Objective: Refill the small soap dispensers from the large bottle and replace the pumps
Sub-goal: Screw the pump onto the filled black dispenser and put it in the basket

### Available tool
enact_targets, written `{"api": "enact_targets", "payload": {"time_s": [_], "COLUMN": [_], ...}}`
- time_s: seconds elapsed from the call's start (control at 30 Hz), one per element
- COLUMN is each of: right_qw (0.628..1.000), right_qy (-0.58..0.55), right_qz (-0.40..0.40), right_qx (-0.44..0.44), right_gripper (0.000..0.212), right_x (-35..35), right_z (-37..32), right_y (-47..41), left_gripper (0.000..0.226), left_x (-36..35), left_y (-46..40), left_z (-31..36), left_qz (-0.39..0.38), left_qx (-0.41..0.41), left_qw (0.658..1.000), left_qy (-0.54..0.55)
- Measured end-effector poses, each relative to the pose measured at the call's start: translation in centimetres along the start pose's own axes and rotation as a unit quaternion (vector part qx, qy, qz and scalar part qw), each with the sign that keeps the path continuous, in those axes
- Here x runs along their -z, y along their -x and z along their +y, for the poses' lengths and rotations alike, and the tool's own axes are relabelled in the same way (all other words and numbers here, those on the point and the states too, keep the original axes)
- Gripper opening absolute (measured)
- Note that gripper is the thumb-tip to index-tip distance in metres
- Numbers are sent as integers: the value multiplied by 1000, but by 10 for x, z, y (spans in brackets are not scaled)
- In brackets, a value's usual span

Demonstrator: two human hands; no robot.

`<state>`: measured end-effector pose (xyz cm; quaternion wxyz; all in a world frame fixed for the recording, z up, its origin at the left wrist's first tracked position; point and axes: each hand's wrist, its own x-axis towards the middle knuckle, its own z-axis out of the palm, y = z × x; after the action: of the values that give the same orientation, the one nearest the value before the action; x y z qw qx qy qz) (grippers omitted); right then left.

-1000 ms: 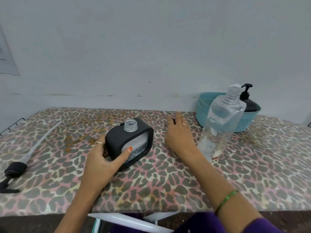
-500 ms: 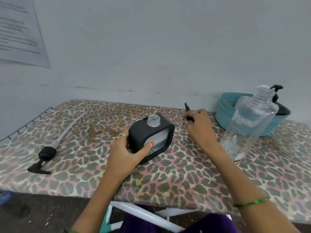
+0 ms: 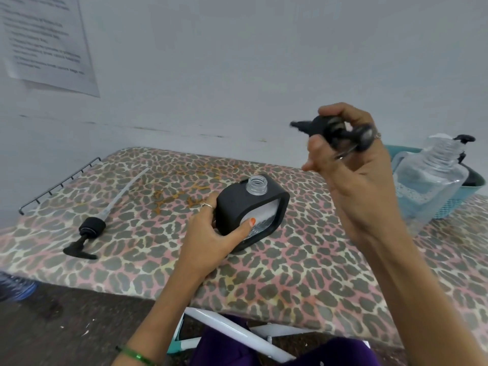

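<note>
A small black dispenser (image 3: pixel 237 204) with a clear window and an open threaded neck stands on the leopard-print table (image 3: pixel 290 273). My left hand (image 3: pixel 211 233) grips its left side, thumb on the window. My right hand (image 3: pixel 351 180) is raised above the table and holds a black pump (image 3: pixel 332 130), blurred by motion, up and to the right of the dispenser's neck. The large clear bottle (image 3: pixel 430 186) stands uncapped at the right, low on liquid.
A long pump with a clear tube (image 3: pixel 89 228) lies on the table's left part. A teal basket (image 3: pixel 459 199) at the far right holds another black dispenser with its pump on. A wire rail edges the table's left side. A paper hangs on the wall.
My right hand has picked up the black pump from the table behind the dispenser and lifted it into the air. The left hand has kept its hold on the dispenser.
</note>
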<state>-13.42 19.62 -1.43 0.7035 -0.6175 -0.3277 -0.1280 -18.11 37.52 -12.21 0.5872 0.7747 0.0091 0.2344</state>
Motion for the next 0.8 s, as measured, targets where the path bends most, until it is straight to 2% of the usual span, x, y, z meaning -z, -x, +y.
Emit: {"api": "enact_targets", "payload": {"time_s": [0.03, 0.1, 0.33, 0.5, 0.8], "right_qw": [1000, 998, 995, 987, 981], "right_qy": [-22, -41, 96, 152, 180], "right_qz": [12, 30, 40, 43, 46], "right_qx": [-9, -23, 3, 27, 46], "right_gripper": [18, 23, 16, 12, 14], "right_x": [-1, -3, -5, -6, -10], "right_z": [-1, -3, 7, 15, 11], "right_y": [0, 1, 1, -1, -5], "left_gripper": [47, 48, 47, 47, 46], "left_x": [0, 0, 1, 0, 1], "left_y": [0, 0, 1, 0, 1], "left_z": [0, 0, 4, 6, 5], "left_qz": [0, 1, -4, -7, -3], "left_qx": [1, 3, -1, -3, 2], "left_qw": [1000, 1000, 1000, 1000, 1000], "left_qy": [0, 0, 1, 2, -1]}}
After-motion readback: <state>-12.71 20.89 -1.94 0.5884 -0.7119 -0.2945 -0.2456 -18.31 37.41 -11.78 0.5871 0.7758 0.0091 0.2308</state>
